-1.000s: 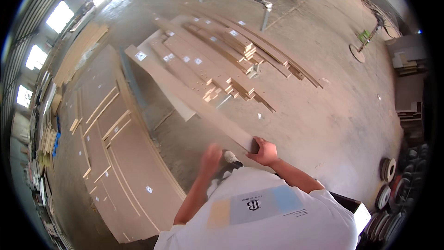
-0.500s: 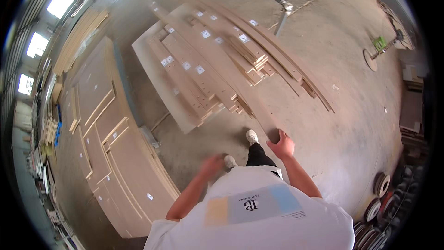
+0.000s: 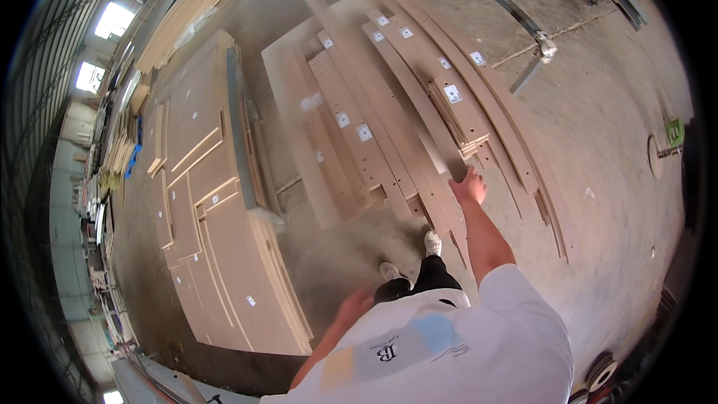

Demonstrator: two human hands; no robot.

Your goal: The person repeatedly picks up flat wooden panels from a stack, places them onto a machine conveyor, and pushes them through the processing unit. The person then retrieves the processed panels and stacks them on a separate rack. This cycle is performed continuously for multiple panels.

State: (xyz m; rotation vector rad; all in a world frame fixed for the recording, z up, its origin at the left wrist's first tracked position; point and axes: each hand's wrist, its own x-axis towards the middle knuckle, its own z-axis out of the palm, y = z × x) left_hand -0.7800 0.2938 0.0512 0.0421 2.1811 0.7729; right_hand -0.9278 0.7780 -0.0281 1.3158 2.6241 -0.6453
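Note:
My right hand (image 3: 469,185) is closed round the near end of a long brown board (image 3: 416,105), which stretches away over the pile. Small white labels mark several of the boards, and their ends show pale edges. Beside the held board, a short stack of narrow strips (image 3: 453,118) lies on a wider board (image 3: 437,67). More long drilled boards (image 3: 359,108) lie to the left of it. My left hand (image 3: 357,305) hangs low by my waist, away from the boards; its fingers are blurred and partly hidden.
To the left stands a large stack of brown panels (image 3: 224,254) with loose strips on top. Beyond it, pale boards (image 3: 176,15) line the wall. A metal bar (image 3: 497,0) lies on the concrete floor at the far right. A green object (image 3: 674,133) stands at the right rim.
My right hand has moved forward, away from my body, with the board's end in it. The whole view has swung, and my left hand has dropped nearer my waist.

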